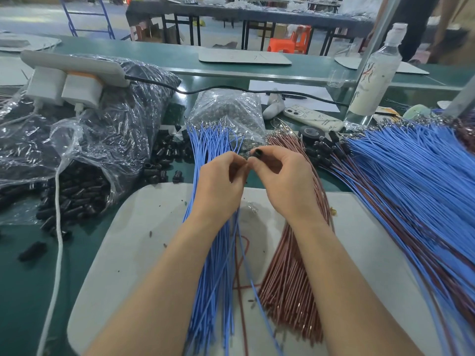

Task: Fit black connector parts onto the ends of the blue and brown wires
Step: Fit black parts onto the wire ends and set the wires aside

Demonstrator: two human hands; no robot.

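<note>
Two hands meet above the pale grey work mat (133, 240): the right hand (285, 181) pinches a small black plastic connector part (257, 153), and the left hand (218, 186), fingers curled, pinches a single blue wire (248, 263). On the mat lie a blue wire bundle (213, 265) and a brown wire bundle (290, 283). Left of it a clear plastic bag (84, 140) spills connectors, and beyond it stands a clear bottle (377, 73), label unreadable.

We see blue wires (205, 150) and reddish-brown wires (290, 278) across the pale grey mat (144, 227). The worktop (23, 291) around it is dark green. Left of the mat lie glossy black connector parts (77, 199) and a white cable (58, 227).
</note>
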